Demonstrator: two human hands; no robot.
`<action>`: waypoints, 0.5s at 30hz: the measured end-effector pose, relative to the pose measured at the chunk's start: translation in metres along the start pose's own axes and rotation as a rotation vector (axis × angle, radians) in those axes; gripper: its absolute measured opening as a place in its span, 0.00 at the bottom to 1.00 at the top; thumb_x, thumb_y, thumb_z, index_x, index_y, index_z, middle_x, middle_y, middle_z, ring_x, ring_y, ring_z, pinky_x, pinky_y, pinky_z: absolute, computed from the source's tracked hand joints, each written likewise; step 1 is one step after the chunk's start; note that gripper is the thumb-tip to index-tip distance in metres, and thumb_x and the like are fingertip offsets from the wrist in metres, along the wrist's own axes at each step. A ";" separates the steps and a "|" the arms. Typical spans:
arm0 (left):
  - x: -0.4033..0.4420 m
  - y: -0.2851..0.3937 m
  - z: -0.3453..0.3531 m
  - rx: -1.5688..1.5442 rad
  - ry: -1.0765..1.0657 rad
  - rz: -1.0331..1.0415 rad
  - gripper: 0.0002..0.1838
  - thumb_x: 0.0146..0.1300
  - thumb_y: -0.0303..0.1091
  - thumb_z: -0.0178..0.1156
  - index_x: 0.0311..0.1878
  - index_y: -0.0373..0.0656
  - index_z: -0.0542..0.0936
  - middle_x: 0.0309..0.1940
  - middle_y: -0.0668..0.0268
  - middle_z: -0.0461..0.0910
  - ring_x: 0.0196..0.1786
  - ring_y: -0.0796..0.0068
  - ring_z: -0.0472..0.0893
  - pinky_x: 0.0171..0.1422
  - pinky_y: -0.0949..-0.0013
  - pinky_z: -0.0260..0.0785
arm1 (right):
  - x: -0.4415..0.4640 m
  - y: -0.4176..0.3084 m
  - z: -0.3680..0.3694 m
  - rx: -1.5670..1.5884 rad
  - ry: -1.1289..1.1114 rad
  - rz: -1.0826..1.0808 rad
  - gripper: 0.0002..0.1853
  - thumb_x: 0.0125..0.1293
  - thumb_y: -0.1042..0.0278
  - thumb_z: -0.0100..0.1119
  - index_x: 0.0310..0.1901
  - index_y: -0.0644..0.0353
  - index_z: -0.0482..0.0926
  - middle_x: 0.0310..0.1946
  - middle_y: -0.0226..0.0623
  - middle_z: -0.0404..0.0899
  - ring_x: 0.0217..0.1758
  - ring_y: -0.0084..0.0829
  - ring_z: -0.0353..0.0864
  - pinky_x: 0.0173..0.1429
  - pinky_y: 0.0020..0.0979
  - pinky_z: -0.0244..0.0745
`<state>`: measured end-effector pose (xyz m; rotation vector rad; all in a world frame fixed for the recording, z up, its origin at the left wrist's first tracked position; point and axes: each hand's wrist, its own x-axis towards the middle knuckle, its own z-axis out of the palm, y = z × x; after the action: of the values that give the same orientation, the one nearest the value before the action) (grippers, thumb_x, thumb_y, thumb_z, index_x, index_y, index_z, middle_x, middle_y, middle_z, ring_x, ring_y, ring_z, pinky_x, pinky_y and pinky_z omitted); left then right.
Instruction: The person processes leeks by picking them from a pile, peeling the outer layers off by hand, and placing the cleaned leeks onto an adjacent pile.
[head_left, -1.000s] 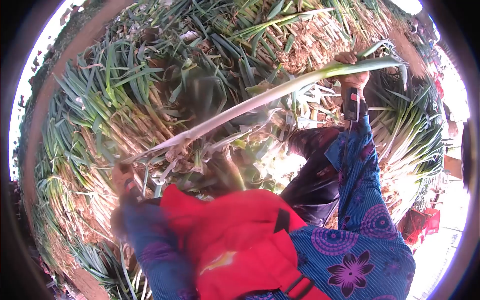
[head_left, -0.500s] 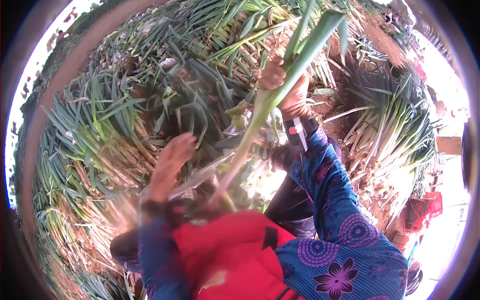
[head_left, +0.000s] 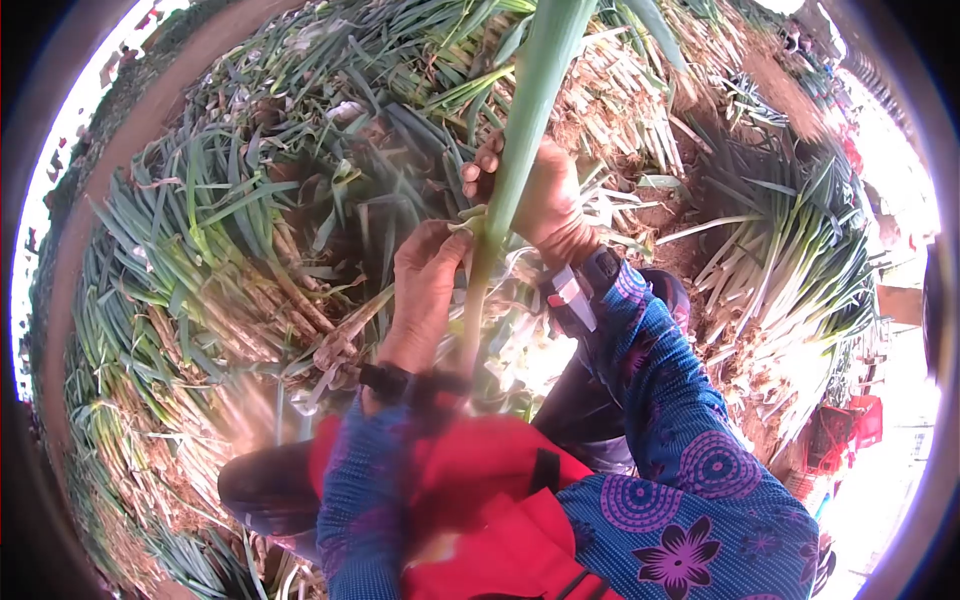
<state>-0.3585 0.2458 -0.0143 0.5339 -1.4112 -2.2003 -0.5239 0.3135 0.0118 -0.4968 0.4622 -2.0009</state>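
A long leek point(head_left: 522, 130) stands nearly upright in front of me, its green leaves at the top of the view and its pale stem running down toward my red apron point(head_left: 490, 500). My right hand point(head_left: 545, 195) is wrapped round the green part from behind, fingertips showing on its left side. Just left of the stem, my left hand point(head_left: 428, 275) pinches a piece of leaf or outer skin between thumb and fingers. The lower end of the stem is blurred near the apron.
Heaps of leeks point(head_left: 225, 270) lie on the left and across the top. Another pile point(head_left: 790, 260) fans out on the right, roots toward me. Loose peelings lie beneath my hands. A red crate point(head_left: 835, 435) stands at the lower right.
The leek has swung from a long slant to nearly upright and come closer. My left hand left its lower end, moved up and right, and now pinches beside the stem.
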 end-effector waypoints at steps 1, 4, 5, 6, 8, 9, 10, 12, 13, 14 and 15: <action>-0.001 -0.002 -0.001 0.054 0.036 0.048 0.03 0.67 0.29 0.61 0.39 0.41 0.78 0.33 0.72 0.80 0.36 0.82 0.77 0.46 0.75 0.71 | -0.003 0.001 0.005 -0.055 0.052 -0.017 0.18 0.67 0.50 0.50 0.38 0.60 0.74 0.28 0.40 0.75 0.42 0.45 0.80 0.51 0.45 0.74; -0.010 0.002 -0.002 0.218 0.120 0.119 0.04 0.68 0.29 0.59 0.39 0.40 0.77 0.31 0.74 0.77 0.34 0.85 0.73 0.44 0.78 0.67 | -0.003 0.009 0.002 -0.225 0.187 -0.055 0.17 0.70 0.54 0.47 0.42 0.62 0.74 0.33 0.42 0.78 0.41 0.42 0.82 0.47 0.41 0.78; -0.014 0.003 -0.002 0.273 0.144 0.130 0.04 0.69 0.29 0.58 0.39 0.40 0.76 0.30 0.74 0.76 0.34 0.86 0.72 0.43 0.78 0.66 | -0.004 0.012 0.002 -0.300 0.251 -0.068 0.16 0.70 0.55 0.47 0.43 0.62 0.74 0.34 0.42 0.79 0.39 0.40 0.82 0.45 0.39 0.78; -0.016 0.002 -0.002 0.268 0.176 0.147 0.04 0.69 0.30 0.58 0.39 0.40 0.76 0.30 0.74 0.75 0.34 0.86 0.71 0.43 0.78 0.66 | -0.004 0.016 0.001 -0.375 0.316 -0.082 0.15 0.71 0.57 0.47 0.43 0.62 0.74 0.36 0.42 0.79 0.38 0.39 0.83 0.42 0.37 0.79; -0.019 -0.002 -0.001 0.258 0.237 0.182 0.04 0.70 0.30 0.57 0.40 0.40 0.75 0.31 0.74 0.74 0.35 0.86 0.70 0.42 0.78 0.64 | -0.005 0.021 0.003 -0.439 0.466 -0.117 0.15 0.69 0.57 0.54 0.45 0.62 0.75 0.35 0.41 0.80 0.30 0.33 0.82 0.31 0.31 0.78; -0.021 -0.004 -0.001 0.280 0.261 0.213 0.04 0.70 0.30 0.57 0.40 0.40 0.75 0.32 0.74 0.74 0.36 0.85 0.70 0.43 0.78 0.64 | -0.004 0.024 -0.002 -0.481 0.521 -0.134 0.15 0.68 0.57 0.56 0.45 0.61 0.75 0.33 0.40 0.80 0.29 0.33 0.81 0.29 0.31 0.77; -0.023 -0.006 -0.002 0.302 0.285 0.244 0.04 0.70 0.30 0.57 0.40 0.40 0.75 0.33 0.73 0.74 0.37 0.85 0.70 0.43 0.78 0.64 | -0.003 0.025 0.000 -0.523 0.576 -0.152 0.16 0.68 0.56 0.59 0.46 0.61 0.75 0.32 0.40 0.80 0.28 0.32 0.81 0.28 0.31 0.76; -0.024 -0.008 0.000 0.324 0.332 0.311 0.05 0.70 0.32 0.57 0.41 0.40 0.75 0.35 0.72 0.74 0.39 0.84 0.71 0.45 0.77 0.65 | -0.001 0.030 0.005 -0.557 0.690 -0.196 0.16 0.66 0.54 0.62 0.43 0.59 0.75 0.30 0.35 0.78 0.26 0.27 0.79 0.23 0.29 0.73; -0.024 -0.009 0.002 0.324 0.354 0.344 0.06 0.71 0.33 0.57 0.41 0.40 0.75 0.36 0.71 0.74 0.39 0.83 0.71 0.46 0.77 0.65 | -0.001 0.032 0.004 -0.574 0.732 -0.197 0.16 0.66 0.54 0.62 0.42 0.58 0.75 0.30 0.34 0.78 0.26 0.26 0.78 0.22 0.29 0.72; -0.025 -0.008 0.004 0.323 0.376 0.376 0.07 0.71 0.34 0.57 0.42 0.40 0.75 0.36 0.70 0.75 0.39 0.82 0.71 0.46 0.76 0.66 | 0.000 0.033 0.002 -0.591 0.776 -0.196 0.15 0.66 0.54 0.63 0.41 0.58 0.75 0.30 0.33 0.77 0.26 0.25 0.77 0.22 0.29 0.71; -0.027 -0.006 0.004 0.316 0.401 0.338 0.08 0.71 0.35 0.57 0.42 0.40 0.75 0.37 0.70 0.75 0.40 0.81 0.72 0.47 0.75 0.66 | 0.002 0.034 -0.001 -0.546 0.814 -0.236 0.13 0.64 0.57 0.63 0.39 0.59 0.76 0.22 0.30 0.72 0.19 0.23 0.72 0.23 0.26 0.70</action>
<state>-0.3398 0.2667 -0.0163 0.7358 -1.5008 -1.5150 -0.5008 0.2970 -0.0065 -0.0220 1.5321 -2.2459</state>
